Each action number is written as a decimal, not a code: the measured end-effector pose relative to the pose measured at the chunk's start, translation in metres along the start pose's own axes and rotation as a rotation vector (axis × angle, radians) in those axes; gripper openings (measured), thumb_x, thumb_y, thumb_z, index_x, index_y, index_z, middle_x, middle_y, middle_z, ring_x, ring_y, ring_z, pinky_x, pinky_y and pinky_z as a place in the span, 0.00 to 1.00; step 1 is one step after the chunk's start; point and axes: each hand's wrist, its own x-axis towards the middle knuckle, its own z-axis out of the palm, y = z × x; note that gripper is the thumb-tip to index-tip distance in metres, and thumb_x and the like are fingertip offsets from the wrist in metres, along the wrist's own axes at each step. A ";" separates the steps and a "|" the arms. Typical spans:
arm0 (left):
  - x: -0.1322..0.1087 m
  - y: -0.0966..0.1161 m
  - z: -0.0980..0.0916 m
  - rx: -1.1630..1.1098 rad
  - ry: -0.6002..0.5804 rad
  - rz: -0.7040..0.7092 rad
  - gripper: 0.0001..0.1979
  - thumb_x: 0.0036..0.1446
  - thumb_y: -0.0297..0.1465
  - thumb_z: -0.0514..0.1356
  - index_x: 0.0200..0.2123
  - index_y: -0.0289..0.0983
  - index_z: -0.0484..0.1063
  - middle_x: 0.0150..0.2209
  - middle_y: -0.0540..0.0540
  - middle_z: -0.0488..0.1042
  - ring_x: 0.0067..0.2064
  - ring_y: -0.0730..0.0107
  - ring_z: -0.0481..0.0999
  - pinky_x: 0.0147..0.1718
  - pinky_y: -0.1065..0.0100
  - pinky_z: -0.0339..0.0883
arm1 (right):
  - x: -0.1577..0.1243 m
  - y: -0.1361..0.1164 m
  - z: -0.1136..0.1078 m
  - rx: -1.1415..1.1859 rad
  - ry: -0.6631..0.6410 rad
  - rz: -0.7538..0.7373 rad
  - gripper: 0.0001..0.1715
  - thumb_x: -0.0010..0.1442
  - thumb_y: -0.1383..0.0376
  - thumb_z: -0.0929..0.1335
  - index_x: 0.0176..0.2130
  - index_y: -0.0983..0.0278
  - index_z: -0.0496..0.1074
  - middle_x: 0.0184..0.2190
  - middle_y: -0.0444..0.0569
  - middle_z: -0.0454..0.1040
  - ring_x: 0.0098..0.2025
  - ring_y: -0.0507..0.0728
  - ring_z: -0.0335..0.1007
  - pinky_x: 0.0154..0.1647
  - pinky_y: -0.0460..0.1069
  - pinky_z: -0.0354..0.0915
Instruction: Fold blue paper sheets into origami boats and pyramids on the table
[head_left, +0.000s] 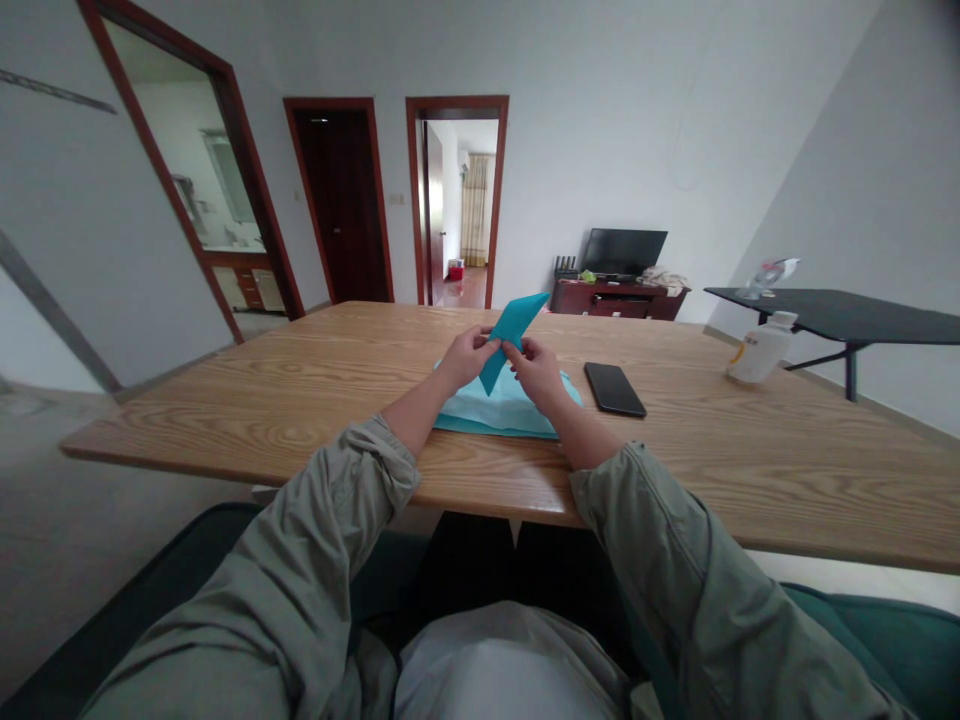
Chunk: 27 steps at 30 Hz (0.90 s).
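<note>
the teal piece [519,320] is in the air above the wooden table [315,385], between the left hand [463,361] and the right hand [541,374]. it is flat with straight edges, and it leans: upper end toward one o'clock, lower end toward seven o'clock. i judge that it is very light and thin, and a little stiff, because it holds its flat shape without sagging; whether it is paper or cloth, i cannot tell. it probably does not slip much in dry fingers, but a hard pull could crease it. the good place for taking hold is near the middle of its long edges, softly, with thumb and finger.

seen from the piece, the left hand is at nine o'clock and the right hand at four o'clock. both are pinching it, the thumbs near each other on its near face; some fingers are hidden. below, at six o'clock, lies the pale blue sheet [491,407]. the black device [615,389] lies at four o'clock, apart from the right hand.
</note>
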 end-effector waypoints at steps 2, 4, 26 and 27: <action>0.000 0.001 0.000 0.023 0.018 0.007 0.17 0.56 0.32 0.61 0.48 0.34 0.68 0.34 0.44 0.77 0.33 0.68 0.77 0.33 0.66 0.70 | -0.001 -0.002 -0.001 -0.028 -0.001 -0.028 0.24 0.55 0.45 0.66 0.32 0.64 0.70 0.24 0.44 0.70 0.25 0.51 0.65 0.24 0.46 0.62; 0.000 0.002 -0.001 0.082 0.064 0.044 0.16 0.55 0.32 0.61 0.47 0.36 0.67 0.34 0.46 0.77 0.32 0.69 0.76 0.33 0.67 0.70 | -0.002 -0.005 -0.001 -0.071 0.029 -0.048 0.24 0.56 0.45 0.65 0.30 0.64 0.69 0.23 0.43 0.70 0.24 0.52 0.65 0.24 0.46 0.61; 0.000 0.001 -0.005 0.143 -0.011 -0.047 0.23 0.50 0.38 0.66 0.48 0.35 0.68 0.43 0.42 0.75 0.32 0.71 0.74 0.31 0.69 0.67 | -0.006 -0.005 -0.002 -0.019 -0.035 0.003 0.30 0.58 0.40 0.59 0.31 0.62 0.69 0.19 0.43 0.66 0.21 0.54 0.65 0.19 0.47 0.60; 0.001 0.000 -0.005 0.162 -0.008 -0.015 0.24 0.48 0.37 0.67 0.47 0.35 0.68 0.43 0.42 0.75 0.33 0.71 0.74 0.32 0.69 0.67 | -0.006 -0.006 -0.002 -0.020 -0.041 0.000 0.29 0.58 0.41 0.59 0.32 0.62 0.69 0.19 0.43 0.66 0.21 0.54 0.65 0.19 0.47 0.60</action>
